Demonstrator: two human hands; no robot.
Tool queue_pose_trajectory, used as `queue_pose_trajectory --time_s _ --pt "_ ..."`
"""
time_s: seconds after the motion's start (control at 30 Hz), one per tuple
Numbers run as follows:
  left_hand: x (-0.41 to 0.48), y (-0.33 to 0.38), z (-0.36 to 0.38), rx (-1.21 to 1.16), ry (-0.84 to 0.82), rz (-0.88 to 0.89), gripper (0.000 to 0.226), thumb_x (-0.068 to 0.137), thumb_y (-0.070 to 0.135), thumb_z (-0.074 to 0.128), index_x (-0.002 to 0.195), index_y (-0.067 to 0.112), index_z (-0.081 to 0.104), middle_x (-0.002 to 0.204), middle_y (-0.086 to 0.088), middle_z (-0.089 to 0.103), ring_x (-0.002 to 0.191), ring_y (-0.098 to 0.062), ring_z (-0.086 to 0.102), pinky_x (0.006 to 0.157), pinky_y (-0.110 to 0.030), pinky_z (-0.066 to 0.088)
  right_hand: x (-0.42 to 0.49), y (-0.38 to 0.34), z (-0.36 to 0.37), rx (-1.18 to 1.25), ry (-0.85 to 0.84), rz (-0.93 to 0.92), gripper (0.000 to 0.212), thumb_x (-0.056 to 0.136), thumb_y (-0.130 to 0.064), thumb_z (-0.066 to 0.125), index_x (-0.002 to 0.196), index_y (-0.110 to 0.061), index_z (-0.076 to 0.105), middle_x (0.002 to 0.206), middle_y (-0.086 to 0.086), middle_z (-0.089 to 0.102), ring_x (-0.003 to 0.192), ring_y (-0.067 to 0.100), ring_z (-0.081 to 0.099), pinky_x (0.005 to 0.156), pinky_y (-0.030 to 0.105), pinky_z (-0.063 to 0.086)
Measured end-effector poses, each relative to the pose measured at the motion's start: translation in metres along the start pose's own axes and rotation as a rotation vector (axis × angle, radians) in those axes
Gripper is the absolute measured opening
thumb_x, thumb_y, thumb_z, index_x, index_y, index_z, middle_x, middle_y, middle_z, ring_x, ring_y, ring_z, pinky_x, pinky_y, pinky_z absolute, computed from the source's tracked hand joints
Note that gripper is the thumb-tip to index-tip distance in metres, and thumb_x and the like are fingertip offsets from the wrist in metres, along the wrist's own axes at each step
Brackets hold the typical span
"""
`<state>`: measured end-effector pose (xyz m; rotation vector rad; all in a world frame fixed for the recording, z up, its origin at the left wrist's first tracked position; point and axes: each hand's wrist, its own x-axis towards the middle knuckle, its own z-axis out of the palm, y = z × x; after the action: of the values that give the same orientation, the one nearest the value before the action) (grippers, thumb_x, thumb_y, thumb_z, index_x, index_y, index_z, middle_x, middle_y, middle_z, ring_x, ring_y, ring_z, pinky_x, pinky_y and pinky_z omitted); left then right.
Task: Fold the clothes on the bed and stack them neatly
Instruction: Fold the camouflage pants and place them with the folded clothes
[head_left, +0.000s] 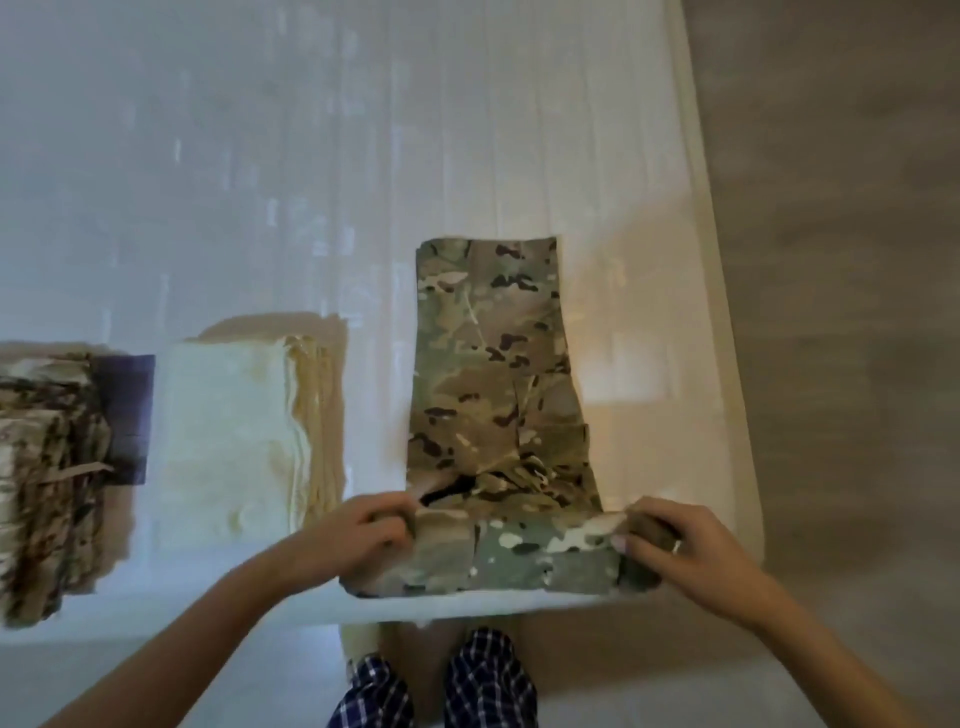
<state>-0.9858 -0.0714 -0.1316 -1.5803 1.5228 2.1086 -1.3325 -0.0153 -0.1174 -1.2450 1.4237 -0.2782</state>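
Bed (311, 156): white sheet. Its near edge runs just under the work area.

Camouflage garment (493, 364): lies lengthwise toward the bed's right side. Far end is flat. Near end is turned over into a thick band sitting right at the mattress edge. There is a rumpled gap in the cloth just beyond the band, left of centre.

Cream stack (223, 441): left of the garment, apart from it. Camouflage stack (47, 467): further left, layers ragged. Dark cloth (127, 415) shows between the two.

Left hand (363, 535): fingers curled round the band's left end. Right hand (670, 545): pinching the right end, thumb on top.

Risks, as judged:
1. The band is at the bed's edge. If either grip loosens, that end could slide off and drag the fold open.
2. Folding the rumple in unsmoothed would probably leave a lumpy packet that sits crooked.
3. The garment narrows toward the far end, so uneven travel of the two hands would skew the next fold.
4. The ragged camouflage stack may lean if another piece is set on it off-centre.
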Motion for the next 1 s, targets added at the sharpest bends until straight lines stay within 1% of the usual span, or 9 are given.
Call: queue_pose_trajectory --time_s 0.17,0.33,0.47,0.57,0.67,0.73,0.8,0.9,1.0 --pt "0.055 0.006 -0.054 -0.679 0.346 0.013 0.028 0.089 0.039 0.052 0.106 0.023 0.068 0.100 0.000 0.072 0.093 -0.020 0.069 0.071 -0.030 0.054 0.078 -0.001 0.005 0.553 0.294 0.139 0.041 0.067 -0.045 0.071 0.103 -0.026 0.064 0.098 -0.007 0.071 0.089 0.008 0.068 0.071 0.021 0.055" --pt "0.064 -0.041 -0.039 -0.925 0.129 0.082 0.075 0.078 0.079 0.037 0.128 0.026 0.058 0.132 -0.007 0.058 0.123 -0.024 0.054 0.096 -0.041 0.046 0.086 0.039 0.031 0.541 -0.049 0.283 0.047 0.068 -0.050 0.075 0.110 -0.032 0.064 0.109 -0.007 0.071 0.103 0.014 0.066 0.094 0.033 0.047" --pt "0.050 -0.066 -0.012 -1.116 0.048 0.187 0.077 0.082 0.073 0.042 0.139 0.022 0.045 0.142 -0.012 0.047 0.130 -0.031 0.045 0.098 -0.044 0.047 0.077 0.047 0.035 0.455 -0.003 0.202 0.044 0.071 -0.045 0.078 0.111 -0.033 0.064 0.107 -0.013 0.070 0.101 0.009 0.066 0.079 0.020 0.053" --pt "0.047 -0.072 0.009 -0.998 0.023 0.164 0.080 0.078 0.062 0.061 0.142 0.019 0.039 0.141 -0.005 0.049 0.131 -0.023 0.045 0.105 -0.042 0.041 0.079 0.043 0.045 0.370 0.246 0.128 0.034 0.083 -0.032 0.068 0.115 -0.028 0.060 0.103 -0.018 0.069 0.102 0.005 0.064 0.077 0.010 0.051" --pt "0.059 -0.060 0.021 -0.528 0.134 0.033 0.063 0.063 0.047 0.081 0.118 0.030 0.056 0.113 0.013 0.068 0.104 -0.003 0.063 0.092 -0.024 0.052 0.087 0.040 0.053 0.368 0.407 0.143 0.053 0.086 -0.031 0.065 0.134 -0.018 0.046 0.128 -0.002 0.059 0.118 0.015 0.056 0.100 0.032 0.048" --pt "0.069 -0.053 0.022 -0.417 0.282 -0.027 0.046 0.064 0.035 0.082 0.104 0.034 0.060 0.097 0.016 0.071 0.090 0.003 0.066 0.076 -0.013 0.053 0.091 0.039 0.052 0.424 0.408 0.153 0.054 0.084 -0.029 0.067 0.134 -0.019 0.047 0.128 0.000 0.059 0.117 0.016 0.057 0.098 0.037 0.050" --pt "0.078 -0.049 0.021 -0.444 0.375 -0.011 0.036 0.067 0.037 0.079 0.099 0.035 0.062 0.092 0.017 0.071 0.087 0.001 0.066 0.067 -0.009 0.051 0.092 0.039 0.044 0.424 0.316 0.145 0.052 0.082 -0.029 0.071 0.129 -0.029 0.048 0.119 -0.010 0.062 0.109 0.007 0.060 0.083 0.022 0.055" --pt "0.085 -0.051 0.030 -0.461 0.419 -0.039 0.049 0.069 0.049 0.071 0.111 0.029 0.056 0.102 0.015 0.067 0.093 -0.006 0.065 0.072 -0.010 0.050 0.093 0.043 0.035 0.373 0.255 0.141 0.050 0.080 -0.030 0.073 0.122 -0.038 0.048 0.108 -0.020 0.065 0.100 0.000 0.062 0.073 0.017 0.055" --pt "0.092 -0.057 0.048 -0.455 0.460 -0.180 0.066 0.078 0.044 0.068 0.133 0.020 0.042 0.125 0.002 0.056 0.106 -0.015 0.056 0.092 -0.025 0.046 0.099 0.045 0.046 0.281 0.366 0.275 0.060 0.076 -0.032 0.077 0.126 -0.022 0.046 0.109 -0.008 0.061 0.107 0.017 0.060 0.084 0.028 0.053"
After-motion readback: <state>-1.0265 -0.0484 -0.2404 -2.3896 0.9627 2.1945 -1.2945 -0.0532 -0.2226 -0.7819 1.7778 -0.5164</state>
